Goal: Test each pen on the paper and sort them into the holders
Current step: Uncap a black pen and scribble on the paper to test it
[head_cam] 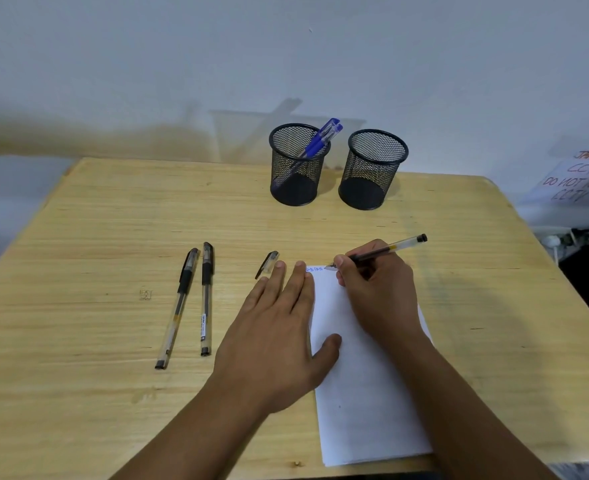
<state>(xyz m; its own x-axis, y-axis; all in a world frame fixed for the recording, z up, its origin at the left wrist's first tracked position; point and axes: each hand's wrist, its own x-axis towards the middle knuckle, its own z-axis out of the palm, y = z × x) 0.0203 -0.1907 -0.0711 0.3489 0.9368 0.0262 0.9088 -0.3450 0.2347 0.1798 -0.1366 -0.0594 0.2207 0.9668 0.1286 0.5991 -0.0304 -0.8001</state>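
My right hand (376,289) grips an uncapped black pen (393,248), its tip on the top edge of the white paper (365,403) beside small blue scribbles. My left hand (279,327) lies flat with straight fingers, pressing the paper's left edge. The pen's loose cap (268,264) lies just beyond my left fingertips. Two capped black pens (178,306) (206,297) lie side by side to the left. At the back stand two black mesh holders: the left holder (294,168) has two blue pens (322,138), the right holder (372,171) looks empty.
The wooden table (95,237) ends at a pale wall behind the holders. A paper sign with red lettering (580,178) hangs at the right, past the table's edge.
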